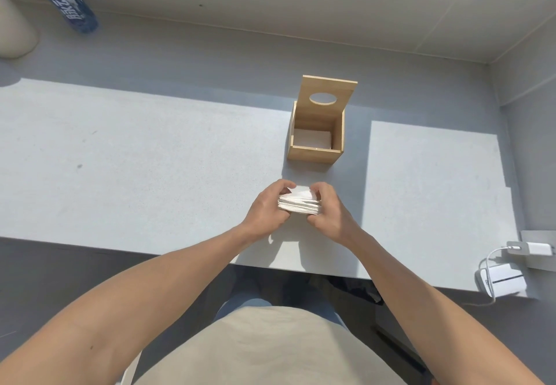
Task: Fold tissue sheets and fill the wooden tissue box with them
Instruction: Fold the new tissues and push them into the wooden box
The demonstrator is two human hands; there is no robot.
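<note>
A thick stack of folded white tissue sheets (300,203) is held just above the grey table, near its front edge. My left hand (268,206) grips the stack's left side and my right hand (329,207) grips its right side, thumbs resting on top. Behind the stack stands the wooden tissue box (314,154), open at the top. Its lid (328,91), with an oval hole, is tilted up at the back. White tissue (311,138) lies at the bottom inside the box.
A blue printed bottle (67,2) and a pale cylinder (15,28) stand at the far left by the wall. A white charger (538,248) with cable and a white device (501,281) sit at the table's right front corner. The table front edge (301,267) is close to my body.
</note>
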